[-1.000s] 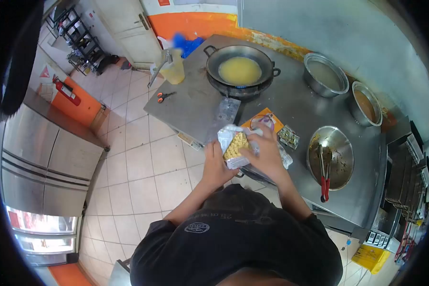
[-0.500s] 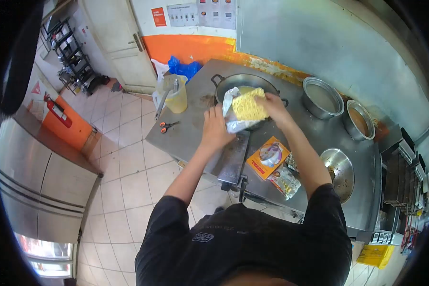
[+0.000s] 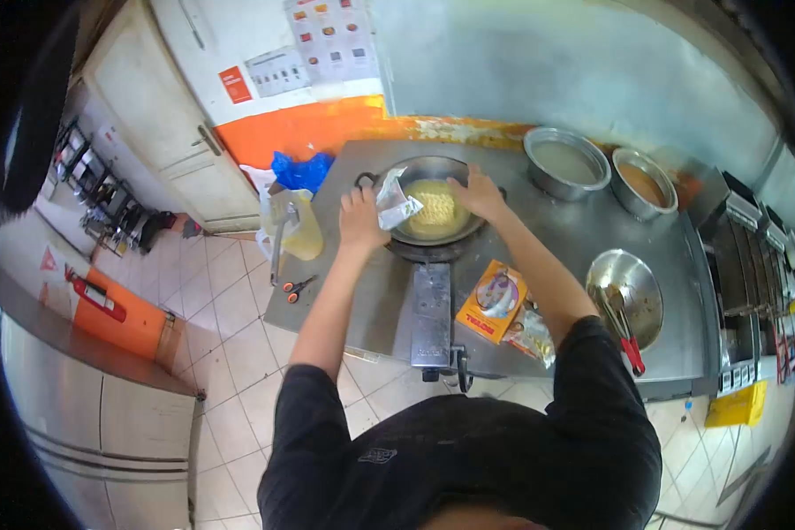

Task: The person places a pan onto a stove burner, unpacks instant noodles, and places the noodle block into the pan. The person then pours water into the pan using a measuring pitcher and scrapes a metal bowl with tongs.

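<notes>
Noodle block (image 3: 435, 208): in the wok (image 3: 450, 165), upper centre of the frame, lying in yellowish liquid; likely light and brittle where dry, softer and slippery where wet, so best held by opposite edges, lightly.
Wrapper (image 3: 397, 205): silvery, over the wok's left side; likely thin, light and easily crumpled, best pinched at its side.
Left hand (image 3: 360, 221): gripping the wrapper by its left side.
Right hand (image 3: 480, 196): fingers apart, near the block's right side, apparently holding nothing.
Orange box (image 3: 495, 300): flat on the worktop (image 3: 552, 231), lower right of the wok.
</notes>
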{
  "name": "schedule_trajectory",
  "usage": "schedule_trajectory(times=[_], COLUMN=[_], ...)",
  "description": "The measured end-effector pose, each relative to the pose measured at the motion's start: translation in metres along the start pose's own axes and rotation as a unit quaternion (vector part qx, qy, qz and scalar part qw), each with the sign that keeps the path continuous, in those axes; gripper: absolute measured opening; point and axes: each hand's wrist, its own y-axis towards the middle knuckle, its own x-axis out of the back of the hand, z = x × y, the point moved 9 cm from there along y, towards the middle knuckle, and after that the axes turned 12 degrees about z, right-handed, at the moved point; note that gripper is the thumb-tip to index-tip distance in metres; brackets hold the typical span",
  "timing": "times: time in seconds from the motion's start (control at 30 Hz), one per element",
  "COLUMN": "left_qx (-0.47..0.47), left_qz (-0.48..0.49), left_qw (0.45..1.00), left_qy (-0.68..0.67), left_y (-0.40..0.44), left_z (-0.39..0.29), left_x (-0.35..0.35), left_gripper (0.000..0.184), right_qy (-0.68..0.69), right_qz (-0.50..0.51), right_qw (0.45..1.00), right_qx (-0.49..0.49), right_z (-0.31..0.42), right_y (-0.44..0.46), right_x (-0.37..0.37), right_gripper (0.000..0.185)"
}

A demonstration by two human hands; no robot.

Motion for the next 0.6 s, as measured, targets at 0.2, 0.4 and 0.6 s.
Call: schedule_trajectory(times=[0.2,0.4,0.6], left_qx=[-0.180,-0.174,-0.062], left_qz=[-0.032,-0.006,0.014], left_qw=[0.872,0.723,0.970], left_qy=[0.454,0.669,0.236], left_y=[0.061,0.082,0.060], left_z=[-0.098,-0.127,-0.098], left_x=[-0.036,-0.079,0.023], left_gripper=[0.038,0.046,0.058], right_qy=[0.056,0.029,-0.118], right_qz=[0.015,0.022,0.152], right_qw=[0.991,0.999,0.976], right_qx=[0.117,0.006,-0.100], right_z=[0.000,-0.114,-0.204], right_y=[-0.153,-0.251,-0.317], right_x=[0.099,0.102,-0.011], right_gripper=[0.050,0.051,0.094])
